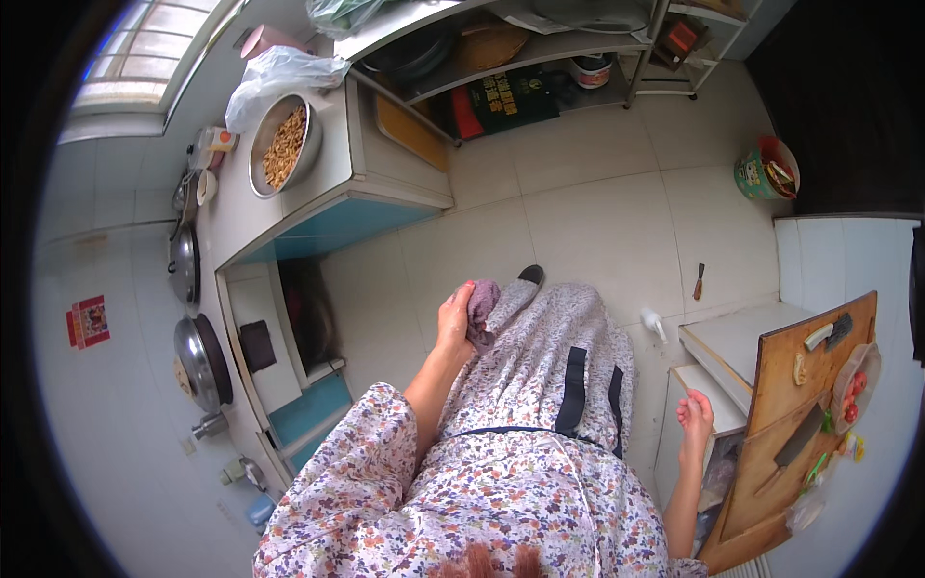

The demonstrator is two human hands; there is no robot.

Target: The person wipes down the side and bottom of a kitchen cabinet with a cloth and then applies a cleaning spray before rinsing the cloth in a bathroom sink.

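A crumpled purple cloth (483,307) is gripped in my left hand (455,318), held in front of my floral dress above the floor. My right hand (694,413) hangs at my right side, fingers loosely curled with nothing seen in them, close to a low white cabinet. The wooden board (769,404) beyond it bears a cleaver (801,436), a brush-like tool with a white handle (828,334) and a bowl of tomatoes (857,390). At the upper left, a steel bowl (284,147) holds shelled nuts or similar pieces on the counter.
Lidded pots (199,361) stand along the left counter. A white spray bottle (654,325) and a wooden-handled scraper (698,282) are on the tiled floor to the right. A green and red bin (764,173) stands farther back, and a metal shelf unit (535,54) lines the far side.
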